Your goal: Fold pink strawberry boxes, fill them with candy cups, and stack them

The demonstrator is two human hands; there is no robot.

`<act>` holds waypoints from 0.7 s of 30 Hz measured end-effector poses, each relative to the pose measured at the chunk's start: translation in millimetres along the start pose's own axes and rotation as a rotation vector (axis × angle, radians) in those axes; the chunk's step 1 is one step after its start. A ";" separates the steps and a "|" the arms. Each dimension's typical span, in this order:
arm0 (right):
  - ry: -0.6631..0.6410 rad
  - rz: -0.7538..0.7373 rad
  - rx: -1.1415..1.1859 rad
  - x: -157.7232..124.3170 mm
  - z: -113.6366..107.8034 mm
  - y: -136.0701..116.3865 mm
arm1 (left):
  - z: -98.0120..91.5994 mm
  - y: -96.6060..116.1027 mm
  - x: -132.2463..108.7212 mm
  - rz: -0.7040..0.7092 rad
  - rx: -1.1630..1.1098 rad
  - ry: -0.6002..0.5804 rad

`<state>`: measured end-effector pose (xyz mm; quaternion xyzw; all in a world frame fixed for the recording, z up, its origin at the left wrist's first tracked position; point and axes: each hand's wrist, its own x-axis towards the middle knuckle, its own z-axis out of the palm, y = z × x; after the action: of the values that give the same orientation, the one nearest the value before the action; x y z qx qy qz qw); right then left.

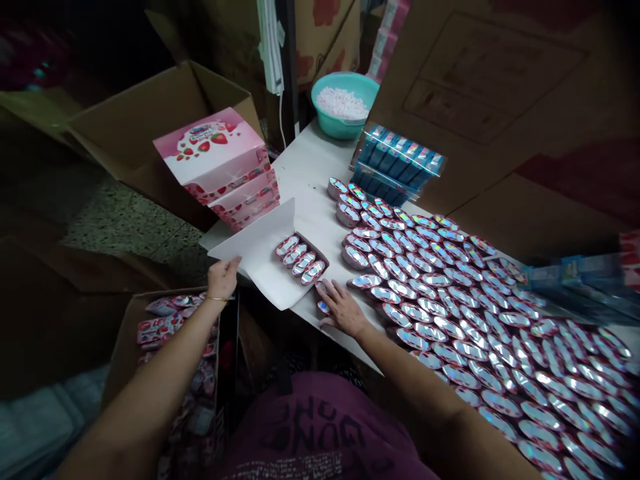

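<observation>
The white carton lies open at the near left edge of the table. Its wide flap is folded out to the left with the plain side up, and my left hand pinches its near left corner. In its shallow tray sit four oval cups in a tight row, shiny foil lids up. Two loose cups of the same kind lie just near and right of the tray, partly under the spread fingers of my right hand.
</observation>
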<state>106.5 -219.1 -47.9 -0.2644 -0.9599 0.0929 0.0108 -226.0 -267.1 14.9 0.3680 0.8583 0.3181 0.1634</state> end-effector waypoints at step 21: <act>-0.059 -0.721 -0.002 167.4 -66.6 -35.3 | 2.0 -3.3 -0.1 0.004 -0.175 -0.011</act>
<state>-50.7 -152.0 19.3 0.0937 -0.9914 0.0899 0.0151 -226.7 -268.0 11.2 0.3557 0.8256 0.3901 0.1993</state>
